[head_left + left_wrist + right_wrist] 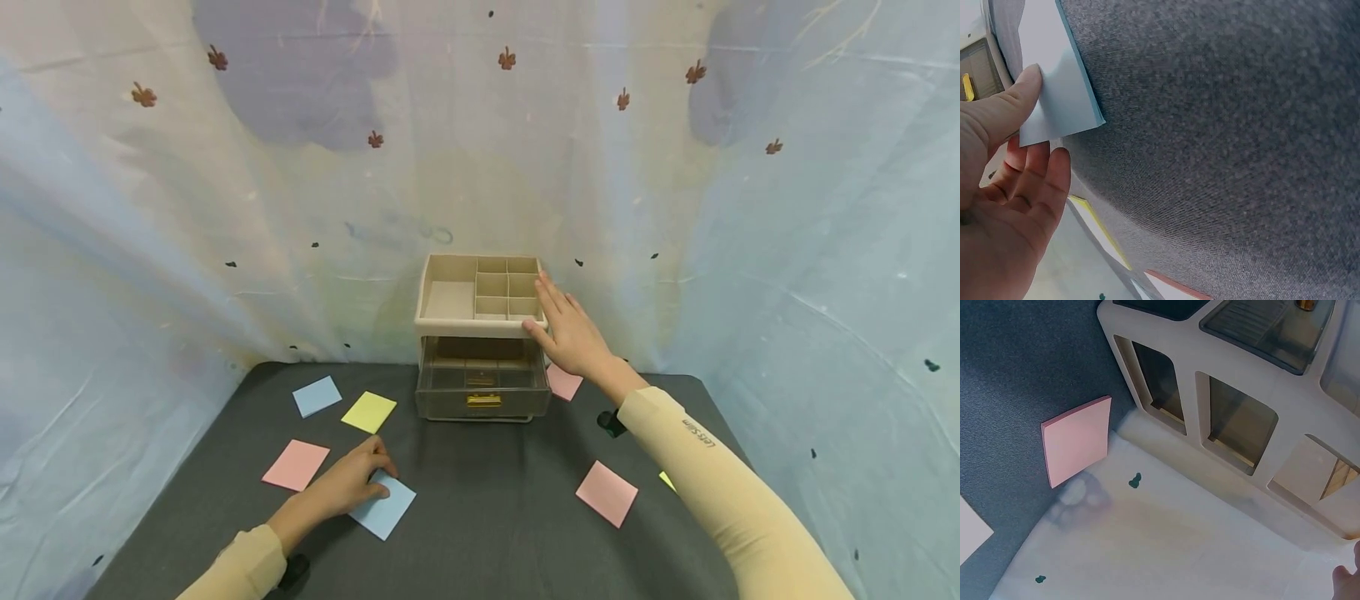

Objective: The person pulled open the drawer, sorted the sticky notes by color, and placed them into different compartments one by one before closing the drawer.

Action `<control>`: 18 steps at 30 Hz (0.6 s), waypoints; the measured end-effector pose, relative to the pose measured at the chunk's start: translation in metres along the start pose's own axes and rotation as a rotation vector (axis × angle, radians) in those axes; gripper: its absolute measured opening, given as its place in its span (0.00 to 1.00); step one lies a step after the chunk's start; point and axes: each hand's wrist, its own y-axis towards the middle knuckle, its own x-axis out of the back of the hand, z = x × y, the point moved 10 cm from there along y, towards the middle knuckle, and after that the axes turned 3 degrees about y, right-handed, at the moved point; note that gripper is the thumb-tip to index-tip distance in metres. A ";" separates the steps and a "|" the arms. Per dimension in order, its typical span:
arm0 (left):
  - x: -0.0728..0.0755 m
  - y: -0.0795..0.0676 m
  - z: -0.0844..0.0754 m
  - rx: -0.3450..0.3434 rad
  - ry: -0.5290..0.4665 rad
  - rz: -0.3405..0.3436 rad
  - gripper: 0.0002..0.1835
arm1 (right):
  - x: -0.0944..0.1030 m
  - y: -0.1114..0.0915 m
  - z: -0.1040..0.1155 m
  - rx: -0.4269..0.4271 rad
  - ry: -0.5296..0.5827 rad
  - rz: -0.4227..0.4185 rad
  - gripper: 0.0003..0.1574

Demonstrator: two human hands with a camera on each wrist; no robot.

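In the head view my left hand (337, 485) is at the front left of the table, pinching a light blue sticky note pad (390, 510). In the left wrist view the thumb lies on top of the pad (1063, 94) and the other fingers are at its lower edge. My right hand (573, 337), fingers straight, rests against the upper right side of a cream desktop organizer (480, 327). Below the organizer's divided top tray, a smoky clear drawer (442, 404) with a gold handle stands pulled out. Only some right fingertips (1344, 581) show in the right wrist view.
Left of the organizer lie another blue pad (317, 396), a yellow pad (369, 412) and a pink pad (296, 465). Pink pads lie behind the right arm (564, 382) and front right (607, 493). A yellow pad (667, 480) is partly hidden. A patterned curtain (337, 208) hangs behind.
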 end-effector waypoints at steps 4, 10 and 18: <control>0.002 -0.001 0.000 0.006 0.004 -0.004 0.11 | 0.001 -0.001 0.001 -0.002 0.006 0.000 0.51; 0.006 -0.004 -0.001 -0.022 -0.004 -0.026 0.11 | 0.000 0.000 0.001 -0.003 0.011 0.000 0.50; 0.018 -0.010 -0.007 -0.047 0.027 -0.103 0.13 | 0.002 -0.001 0.002 -0.010 0.017 0.005 0.50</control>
